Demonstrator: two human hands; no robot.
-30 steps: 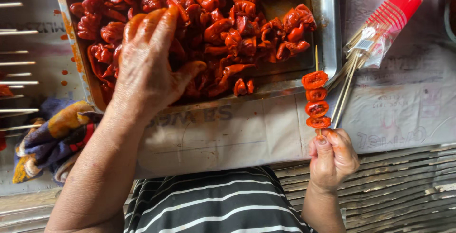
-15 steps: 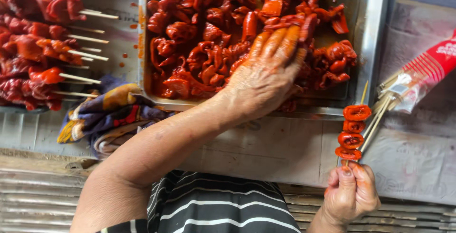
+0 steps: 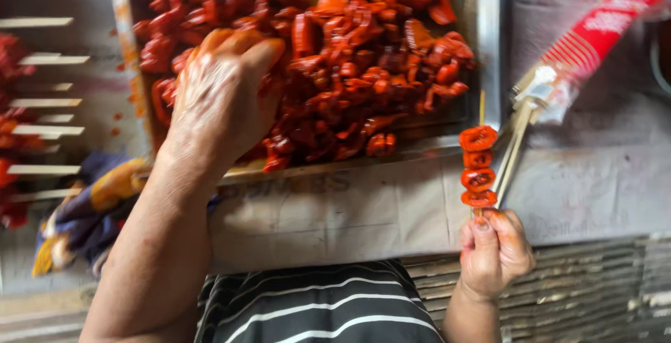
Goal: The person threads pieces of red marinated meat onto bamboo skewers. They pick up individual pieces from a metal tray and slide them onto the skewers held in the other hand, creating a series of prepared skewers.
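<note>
Head view, looking down over the person's striped shirt (image 3: 321, 311).

Left hand (image 3: 220, 102): palm down in the metal tray (image 3: 489, 42), fingers curled into the heap of red marinated meat pieces (image 3: 363, 56). Fingers and back of hand smeared orange-red. The fingertips are buried among the pieces, so I cannot tell whether they have closed on one.

Right hand (image 3: 493, 248): well apart from the left, low at the table's near edge, thumb and fingers pinched tight on the bottom end of a thin wooden skewer (image 3: 481, 105). Skewer stands upright and carries four red meat rounds (image 3: 478, 167) stacked one above the other, the lowest just above the fingers; the bare tip shows above the top round (it overlaps the tray's right rim in this view).

Surroundings: tray sits on a paper-covered table (image 3: 391, 210). Just right of the skewer, a bundle of bare sticks (image 3: 514, 144) pokes out of a red-and-clear plastic packet (image 3: 594, 42). Far left, finished skewers (image 3: 42, 130) lie in a row, handles pointing right, blurred. Below them, a crumpled blue-and-yellow cloth (image 3: 84, 213) beside the left forearm.
</note>
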